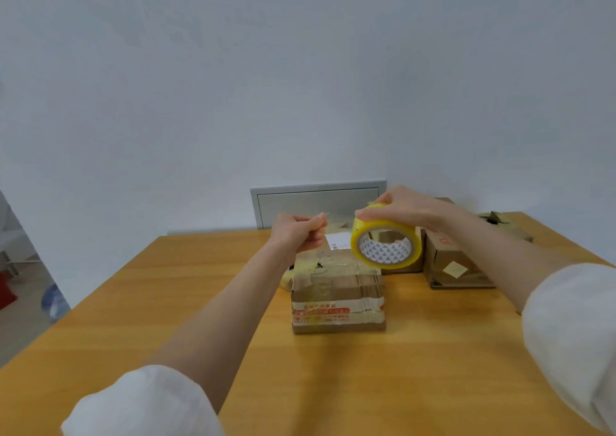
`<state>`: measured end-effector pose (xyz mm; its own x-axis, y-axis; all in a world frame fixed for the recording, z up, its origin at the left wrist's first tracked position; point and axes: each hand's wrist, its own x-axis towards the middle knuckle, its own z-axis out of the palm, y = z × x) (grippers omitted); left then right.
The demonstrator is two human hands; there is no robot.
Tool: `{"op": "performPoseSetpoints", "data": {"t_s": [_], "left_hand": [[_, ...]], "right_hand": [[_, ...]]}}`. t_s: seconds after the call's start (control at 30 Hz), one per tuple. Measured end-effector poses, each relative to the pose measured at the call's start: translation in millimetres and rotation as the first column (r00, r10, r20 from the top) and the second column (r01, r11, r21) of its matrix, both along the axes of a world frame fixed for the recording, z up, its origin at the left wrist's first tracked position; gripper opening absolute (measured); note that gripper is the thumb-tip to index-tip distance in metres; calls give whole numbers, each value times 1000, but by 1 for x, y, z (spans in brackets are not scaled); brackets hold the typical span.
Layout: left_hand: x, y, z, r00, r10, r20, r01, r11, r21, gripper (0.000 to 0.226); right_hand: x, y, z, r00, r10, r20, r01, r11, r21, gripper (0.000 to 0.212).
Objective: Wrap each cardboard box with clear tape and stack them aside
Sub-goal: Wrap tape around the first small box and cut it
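Red printing runs in bands across the front of the centre box [336, 302], too blurred to read. A white label [337, 240] lies on its far top. The box is brown corrugated cardboard, glossy with tape, on the wooden table [133, 319] at mid-frame. Above it the right hand [413, 209] grips one yellow-tinted tape roll [383, 245], fingers curled over its rim. The left hand [296, 232] pinches the clear tape end [328, 217] between thumb and forefinger. At least three more boxes [456, 259] sit at right, one with partly hidden red lettering.
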<state>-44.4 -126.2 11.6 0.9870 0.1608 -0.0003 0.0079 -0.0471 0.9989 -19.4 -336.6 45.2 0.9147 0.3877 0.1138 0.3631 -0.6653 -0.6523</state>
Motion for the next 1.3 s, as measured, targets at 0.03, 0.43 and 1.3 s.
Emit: {"op": "performPoseSetpoints", "data": {"t_s": [0.03, 0.43, 1.3], "left_hand": [[-1, 1, 0, 1000, 4, -1, -4, 1000, -6, 15], [6, 8, -7, 999, 47, 4, -47, 999, -1, 17], [1, 53, -30, 975, 220, 29, -220, 975, -24, 19]], "right_hand": [[0, -2, -1, 1000, 3, -12, -3, 1000, -3, 70], [7, -15, -2, 998, 65, -16, -65, 997, -28, 35], [20, -26, -32, 995, -72, 75, 90, 957, -277, 28]]}}
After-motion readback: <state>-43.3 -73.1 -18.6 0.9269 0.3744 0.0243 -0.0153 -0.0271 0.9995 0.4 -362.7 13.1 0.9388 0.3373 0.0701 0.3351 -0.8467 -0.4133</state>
